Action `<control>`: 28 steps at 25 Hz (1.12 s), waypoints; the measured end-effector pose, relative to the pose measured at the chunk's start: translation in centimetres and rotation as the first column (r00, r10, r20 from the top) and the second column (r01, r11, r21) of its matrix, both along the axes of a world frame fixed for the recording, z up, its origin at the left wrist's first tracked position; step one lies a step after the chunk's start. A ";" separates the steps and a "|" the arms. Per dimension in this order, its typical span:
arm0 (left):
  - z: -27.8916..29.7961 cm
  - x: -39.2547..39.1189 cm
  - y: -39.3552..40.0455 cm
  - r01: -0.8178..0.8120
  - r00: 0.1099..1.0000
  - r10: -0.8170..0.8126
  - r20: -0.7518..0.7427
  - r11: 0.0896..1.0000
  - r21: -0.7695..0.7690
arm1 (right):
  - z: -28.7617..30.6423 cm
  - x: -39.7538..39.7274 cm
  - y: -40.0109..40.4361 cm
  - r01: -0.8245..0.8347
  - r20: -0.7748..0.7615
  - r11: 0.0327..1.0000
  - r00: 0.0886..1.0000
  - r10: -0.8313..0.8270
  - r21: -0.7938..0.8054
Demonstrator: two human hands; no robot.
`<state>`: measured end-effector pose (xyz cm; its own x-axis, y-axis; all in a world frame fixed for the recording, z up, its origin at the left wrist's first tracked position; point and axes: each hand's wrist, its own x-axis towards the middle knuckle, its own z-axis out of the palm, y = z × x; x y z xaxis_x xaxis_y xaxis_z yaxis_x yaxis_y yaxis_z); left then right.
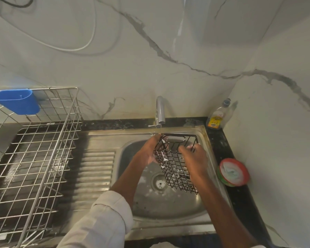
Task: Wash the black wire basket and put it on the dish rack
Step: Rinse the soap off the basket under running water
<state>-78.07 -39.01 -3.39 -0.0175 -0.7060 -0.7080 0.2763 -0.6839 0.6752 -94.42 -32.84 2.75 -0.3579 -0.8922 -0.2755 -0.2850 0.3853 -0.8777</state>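
Both hands (175, 154) around soapy black wire basket (177, 163) under tap (160, 111).

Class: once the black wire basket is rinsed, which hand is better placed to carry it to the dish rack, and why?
Probably the left hand: it holds the basket on the side facing the dish rack, which stands left of the sink. The right hand would have to cross over.
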 end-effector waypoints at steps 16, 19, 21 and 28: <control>0.6 4.3 3.5 -0.269 0.953 0.282 0.113 0.956 -0.119 | -0.3 2.3 -2.3 -0.177 0.132 0.984 0.975 0.180 -0.028; 0.8 5.4 3.9 -0.303 0.942 0.317 0.112 0.944 -0.131 | -0.3 3.2 -2.8 -0.203 0.145 0.979 0.968 0.203 -0.012; 1.1 6.0 4.3 -0.329 0.930 0.345 0.127 0.935 -0.133 | -0.5 3.7 -3.0 -0.234 0.160 0.972 0.960 0.231 0.000; 2.1 7.4 6.5 -0.425 0.892 0.437 0.118 0.898 -0.112 | -1.3 5.0 -3.5 -0.332 0.227 0.943 0.920 0.320 0.017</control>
<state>-70.69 -32.52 -1.33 0.3938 -0.6771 -0.6216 0.4326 -0.4601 0.7753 -89.47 -36.37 1.50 0.0250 -0.9306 -0.3651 -0.2070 0.3525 -0.9126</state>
